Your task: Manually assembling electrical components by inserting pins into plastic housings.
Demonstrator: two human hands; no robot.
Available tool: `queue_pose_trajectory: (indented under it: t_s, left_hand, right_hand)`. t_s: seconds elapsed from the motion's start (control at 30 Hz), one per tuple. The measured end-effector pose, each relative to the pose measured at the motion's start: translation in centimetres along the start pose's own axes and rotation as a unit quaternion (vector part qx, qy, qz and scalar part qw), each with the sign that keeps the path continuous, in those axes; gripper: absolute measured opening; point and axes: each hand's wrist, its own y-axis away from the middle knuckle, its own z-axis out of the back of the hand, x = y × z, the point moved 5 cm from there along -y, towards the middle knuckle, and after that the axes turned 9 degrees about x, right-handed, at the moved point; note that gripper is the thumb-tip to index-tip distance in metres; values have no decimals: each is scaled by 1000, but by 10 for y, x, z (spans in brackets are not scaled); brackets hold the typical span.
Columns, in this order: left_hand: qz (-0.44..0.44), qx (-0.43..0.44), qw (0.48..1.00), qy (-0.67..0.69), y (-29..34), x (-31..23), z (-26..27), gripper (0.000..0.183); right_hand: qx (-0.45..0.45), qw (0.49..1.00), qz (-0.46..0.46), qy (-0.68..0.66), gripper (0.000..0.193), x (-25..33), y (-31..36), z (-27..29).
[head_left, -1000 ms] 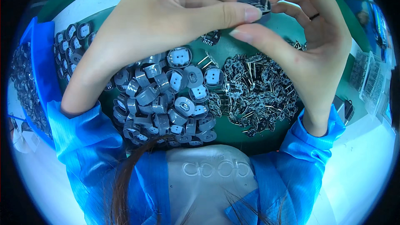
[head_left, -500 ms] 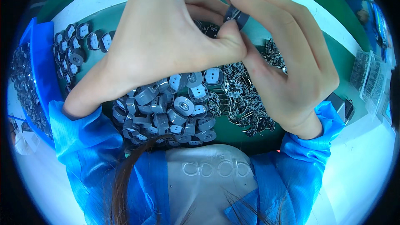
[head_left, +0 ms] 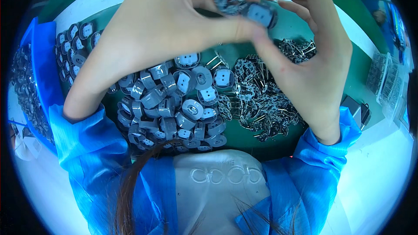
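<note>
Up at the top middle, my left hand [head_left: 174, 21] is closed on a grey round plastic housing [head_left: 261, 15], its pale face with small holes turned toward me. Against the fingers of that same hand lies a small round circuit board [head_left: 229, 2], blurred, beside the housing. My right hand [head_left: 313, 48] is open around the housing's right side, fingers curved and apart. Its thumb tip reaches just under the housing, close to my left thumb; whether it touches is unclear. Below the hands lies a heap of similar grey housings [head_left: 184, 119].
Right of the heap is a pile of small circuit boards with metal pins [head_left: 261, 100]. More housings [head_left: 69, 52] stand in rows at the left, near a filled blue bin [head_left: 47, 61]. Clear plastic boxes [head_left: 389, 82] and a dark box [head_left: 352, 109] sit at the right.
The housing has turned, so its pale face now shows. My right fingers have spread away from it and moved up. A circuit board now shows in my left hand.
</note>
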Motion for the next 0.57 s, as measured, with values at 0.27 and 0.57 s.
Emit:
queue_pose_trajectory:
  t_s: [0.27,0.57]
  left_hand:
    - [48,78,980,-175,21,7,25,25]
    - [123,201,969,-75,24,17,23,21]
  right_hand:
    - [126,991,-51,5,33,0,-7,-17]
    - [159,986,-51,-24,32,-2,-19,-36]
